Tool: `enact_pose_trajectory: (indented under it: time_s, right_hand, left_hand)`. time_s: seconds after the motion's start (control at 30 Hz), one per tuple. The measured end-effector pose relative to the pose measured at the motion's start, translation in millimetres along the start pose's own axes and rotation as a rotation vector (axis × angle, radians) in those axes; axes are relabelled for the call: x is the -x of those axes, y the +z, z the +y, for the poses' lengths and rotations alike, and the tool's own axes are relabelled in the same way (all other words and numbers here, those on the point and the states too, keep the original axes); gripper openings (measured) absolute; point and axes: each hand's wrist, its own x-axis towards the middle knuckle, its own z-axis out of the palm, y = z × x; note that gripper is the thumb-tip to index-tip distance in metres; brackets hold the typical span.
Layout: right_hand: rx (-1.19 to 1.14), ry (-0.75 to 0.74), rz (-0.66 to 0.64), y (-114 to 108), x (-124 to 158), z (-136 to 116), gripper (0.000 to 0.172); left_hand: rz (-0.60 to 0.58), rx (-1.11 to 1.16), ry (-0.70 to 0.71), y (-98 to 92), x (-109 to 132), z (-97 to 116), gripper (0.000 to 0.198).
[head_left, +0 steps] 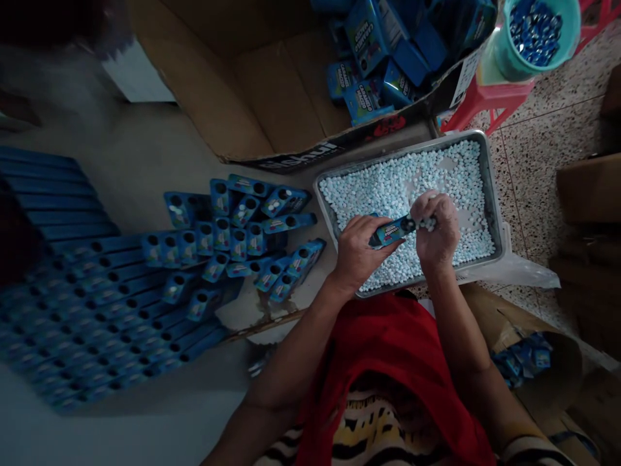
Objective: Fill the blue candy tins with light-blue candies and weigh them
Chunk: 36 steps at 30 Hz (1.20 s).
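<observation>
My left hand [358,251] is wrapped round a small blue candy box [389,232] with "Caramelo" lettering, tilted over the tray. My right hand [440,232] is curled at the box's far end, where a dark round opening shows. Small pale candies [427,224] are visible in its fingers, close to that opening. Below both hands lies a metal tray [493,194] spread with many white and light-blue candies [369,188]. Part of the tray's bottom shows through on its right side.
Several upright blue boxes [222,233] stand left of the tray, some with white candies in their openings. Rows of more boxes [87,310] fill the far left. Behind is a cardboard carton [272,97] holding blue boxes. A teal bucket [575,32] sits on a pink stool [504,97].
</observation>
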Motion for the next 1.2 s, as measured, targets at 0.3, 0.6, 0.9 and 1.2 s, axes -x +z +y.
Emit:
enact_pose_trajectory:
  time_s: [0.3,0.6,0.9,1.2]
  right_hand:
    - [-0.161,0.066,0.04,-32.1,3.9,5.8,0.052]
    - [0.005,0.542,0.175,-116.1,2.2,72.5,0.049]
    - [0.29,0.466,-0.057,-117.5,33.6,52.3,0.039]
    - [1.258,-0.084,-0.804,-43.4,16.0,-21.6,0.026]
  left_hand:
    - [0.034,0.008,-0.052,27.1,11.1,3.1,0.038]
    - [0.067,0.36,-0.22,49.9,35.8,-15.2,0.04]
    - [0.169,0.439,-0.258,26.9,50.1,-25.5,0.043]
    - [0.096,0.214,-0.173,32.2,52.1,-13.5,0.032]
